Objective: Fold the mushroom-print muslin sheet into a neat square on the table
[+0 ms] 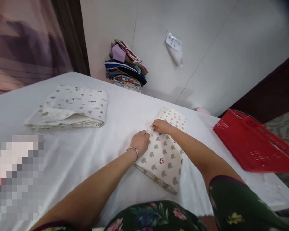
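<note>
A cream cloth point(167, 160) printed with grey and a few red mushroom-like shapes lies folded on the white-covered table. At its left edge, my left hand point(140, 141), with a bracelet on the wrist, has its fingers curled over the layers. Just beyond it, my right hand point(163, 126) reaches across the cloth and pinches the same edge. The fingertips of both hands are close together and partly hidden. To the left lies another folded cloth point(86, 102), white with small grey prints, its front layer gaping a little.
A red plastic basket point(250, 144) stands at the table's right side. Beyond the far edge rises a stack of folded fabrics point(126, 67) against the wall. A plastic pouch with a label point(174, 48) hangs there. The left front corner is blurred by pixelation.
</note>
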`<state>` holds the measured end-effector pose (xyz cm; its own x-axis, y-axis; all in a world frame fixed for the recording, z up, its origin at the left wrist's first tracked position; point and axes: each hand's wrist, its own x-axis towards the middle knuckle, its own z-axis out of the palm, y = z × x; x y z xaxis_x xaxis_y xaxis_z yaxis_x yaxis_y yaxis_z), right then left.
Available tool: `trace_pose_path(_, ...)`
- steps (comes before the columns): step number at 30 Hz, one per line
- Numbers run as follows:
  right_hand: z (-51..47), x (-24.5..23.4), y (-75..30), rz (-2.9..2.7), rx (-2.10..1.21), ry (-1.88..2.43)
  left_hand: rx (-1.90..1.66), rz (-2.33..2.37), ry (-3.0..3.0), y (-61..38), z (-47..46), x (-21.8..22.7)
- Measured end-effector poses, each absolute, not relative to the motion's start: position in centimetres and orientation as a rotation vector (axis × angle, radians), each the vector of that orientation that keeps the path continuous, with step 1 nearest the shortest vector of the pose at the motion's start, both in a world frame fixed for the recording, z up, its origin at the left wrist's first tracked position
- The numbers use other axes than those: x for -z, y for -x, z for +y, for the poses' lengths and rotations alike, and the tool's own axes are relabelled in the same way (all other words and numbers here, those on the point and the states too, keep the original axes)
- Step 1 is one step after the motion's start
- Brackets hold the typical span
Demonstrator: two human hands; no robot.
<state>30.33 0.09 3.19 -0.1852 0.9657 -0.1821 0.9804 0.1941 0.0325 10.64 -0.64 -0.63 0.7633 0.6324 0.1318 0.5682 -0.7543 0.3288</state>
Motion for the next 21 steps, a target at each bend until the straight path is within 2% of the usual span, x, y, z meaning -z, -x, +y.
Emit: trace_pose_path(21,0.2,-2.0,-31.4,2.457,0.211,-1.867,-0.4,0.985,-2.55,-10.6,-0.6,0.5)
